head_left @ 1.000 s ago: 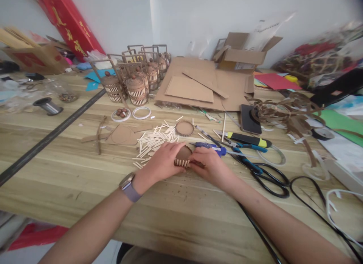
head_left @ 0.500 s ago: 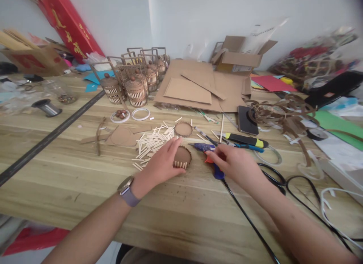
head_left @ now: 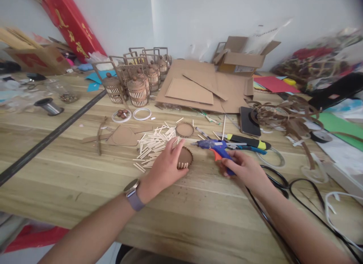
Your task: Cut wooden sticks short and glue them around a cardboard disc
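My right hand is closed around the handle of a blue hot glue gun with an orange trigger. Its nozzle points left, over the tabletop. My left hand has thumb and fingers spread beside a round cardboard base with a scalloped brown rim. A short row of pale sticks stands upright along the base's near edge, close to my thumb. Whether the fingers touch the base I cannot tell. Behind my left hand lies a loose pile of short wooden sticks. A second round cardboard piece lies just beyond.
Several small lidded baskets with handles stand at the back left. Flat cardboard sheets lie at the back. A utility knife, a phone and brown strips are on the right. The black cord trails toward me.
My right hand has moved from beside the glue gun's body to its handle and now grips it. The glue gun has shifted slightly right. My left hand stays by the round base.
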`<state>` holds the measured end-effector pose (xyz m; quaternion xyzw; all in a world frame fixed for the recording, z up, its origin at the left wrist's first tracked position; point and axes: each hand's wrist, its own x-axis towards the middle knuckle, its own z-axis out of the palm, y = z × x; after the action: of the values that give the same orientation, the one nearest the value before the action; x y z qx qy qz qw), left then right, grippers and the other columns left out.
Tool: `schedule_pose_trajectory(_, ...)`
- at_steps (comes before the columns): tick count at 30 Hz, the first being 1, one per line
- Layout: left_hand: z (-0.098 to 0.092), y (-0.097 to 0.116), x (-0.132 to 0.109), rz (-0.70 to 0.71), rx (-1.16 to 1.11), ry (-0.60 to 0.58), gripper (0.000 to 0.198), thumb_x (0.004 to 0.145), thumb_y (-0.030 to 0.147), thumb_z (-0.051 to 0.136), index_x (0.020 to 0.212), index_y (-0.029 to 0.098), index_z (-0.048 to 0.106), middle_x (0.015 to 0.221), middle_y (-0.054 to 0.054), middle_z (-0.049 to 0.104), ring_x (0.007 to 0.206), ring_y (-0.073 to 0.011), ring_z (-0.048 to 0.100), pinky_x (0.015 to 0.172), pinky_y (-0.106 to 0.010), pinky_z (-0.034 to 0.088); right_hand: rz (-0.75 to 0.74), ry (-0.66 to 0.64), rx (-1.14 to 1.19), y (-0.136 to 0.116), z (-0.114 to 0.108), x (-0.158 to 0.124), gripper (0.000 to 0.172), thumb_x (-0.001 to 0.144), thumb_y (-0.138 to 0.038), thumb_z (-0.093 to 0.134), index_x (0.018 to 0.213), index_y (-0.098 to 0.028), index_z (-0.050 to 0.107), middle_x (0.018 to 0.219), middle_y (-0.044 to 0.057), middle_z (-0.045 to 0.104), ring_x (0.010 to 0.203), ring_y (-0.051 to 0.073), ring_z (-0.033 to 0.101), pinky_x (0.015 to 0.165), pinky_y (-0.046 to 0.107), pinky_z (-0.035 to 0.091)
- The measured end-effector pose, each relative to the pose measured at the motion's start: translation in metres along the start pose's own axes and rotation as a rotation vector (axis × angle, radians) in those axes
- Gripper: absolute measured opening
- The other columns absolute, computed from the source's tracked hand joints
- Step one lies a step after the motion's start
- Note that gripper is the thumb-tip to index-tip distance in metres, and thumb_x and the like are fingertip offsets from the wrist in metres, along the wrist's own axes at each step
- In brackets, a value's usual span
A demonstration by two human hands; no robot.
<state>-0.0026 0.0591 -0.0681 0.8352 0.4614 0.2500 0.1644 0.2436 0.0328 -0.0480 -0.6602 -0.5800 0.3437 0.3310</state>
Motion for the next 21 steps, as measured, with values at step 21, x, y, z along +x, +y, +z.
schedule_pose_trajectory(21, 0.002, -0.004, 0.000, -0.047, -0.009, 0.002, 0.093, 0.069, 0.021, 0.075, 0.145, 0.030, 0.022, 0.141, -0.014, 0.034, 0.124, -0.0330, 0.050, 0.095, -0.046, 0.052, -0.021, -0.249, 0.127, 0.020, 0.004, -0.021, 0.040, 0.074, -0.058, 0.066, 0.081, -0.019, 0.069, 0.065, 0.002, 0.063, 0.054, 0.015, 0.054, 0.046, 0.026, 0.045)
